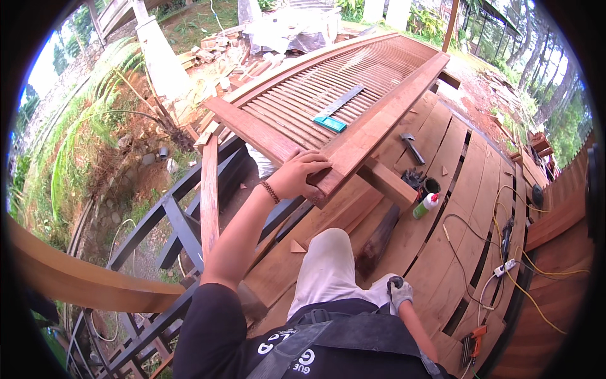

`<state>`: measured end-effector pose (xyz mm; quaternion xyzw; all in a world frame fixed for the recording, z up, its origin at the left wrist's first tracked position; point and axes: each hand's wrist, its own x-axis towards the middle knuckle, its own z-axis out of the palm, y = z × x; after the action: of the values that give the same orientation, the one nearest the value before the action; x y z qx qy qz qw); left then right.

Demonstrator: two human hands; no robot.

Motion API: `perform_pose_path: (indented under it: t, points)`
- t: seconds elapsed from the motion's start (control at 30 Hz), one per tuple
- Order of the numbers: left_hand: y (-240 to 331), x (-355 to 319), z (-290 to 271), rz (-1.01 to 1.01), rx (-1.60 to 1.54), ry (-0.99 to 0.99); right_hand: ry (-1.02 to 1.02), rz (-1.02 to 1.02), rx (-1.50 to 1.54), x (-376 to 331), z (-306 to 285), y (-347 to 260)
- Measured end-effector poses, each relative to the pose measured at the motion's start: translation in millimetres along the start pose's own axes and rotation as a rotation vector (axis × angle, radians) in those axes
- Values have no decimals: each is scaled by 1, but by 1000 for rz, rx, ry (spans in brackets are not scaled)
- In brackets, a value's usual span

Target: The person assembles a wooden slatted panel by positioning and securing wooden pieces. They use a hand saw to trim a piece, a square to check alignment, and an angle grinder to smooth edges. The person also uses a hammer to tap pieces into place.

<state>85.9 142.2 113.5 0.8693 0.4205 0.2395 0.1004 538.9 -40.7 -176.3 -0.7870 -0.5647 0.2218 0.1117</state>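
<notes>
A large louvered wooden shutter (278,120) lies flat, raised on wooden supports, stretching away from me. My left hand (305,172), bare with a beaded bracelet at the wrist, is closed over the near corner of its frame. A try square (341,108) with a turquoise handle rests on the slats beyond that hand. My right hand (399,294) wears a grey and black glove. It sits beside my right knee with its fingers curled in; whatever they may hold is hidden.
On the plank deck (435,265) to the right are a hammer (413,148), dark gloves (413,179), a green-and-white bottle (425,206), cords with a white power strip (504,268), and an orange-handled tool (478,335). Dark metal framing (178,230) borders a drop at left.
</notes>
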Motion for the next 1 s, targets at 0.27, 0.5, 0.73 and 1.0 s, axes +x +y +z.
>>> perform_pose_path:
  t: [0.27,0.5,0.73,1.0]
  points:
    - [-2,0,-1,1,-1,-16,-26,-8,51,4,2,9]
    - [4,1,0,-31,28,-9,-3,-10,32,0,-3,1]
    - [2,-2,0,-44,43,-8,-21,15,-3,2,-2,-2]
    - [-12,28,-21,-124,-110,-113,142,-519,297,15,-77,-133]
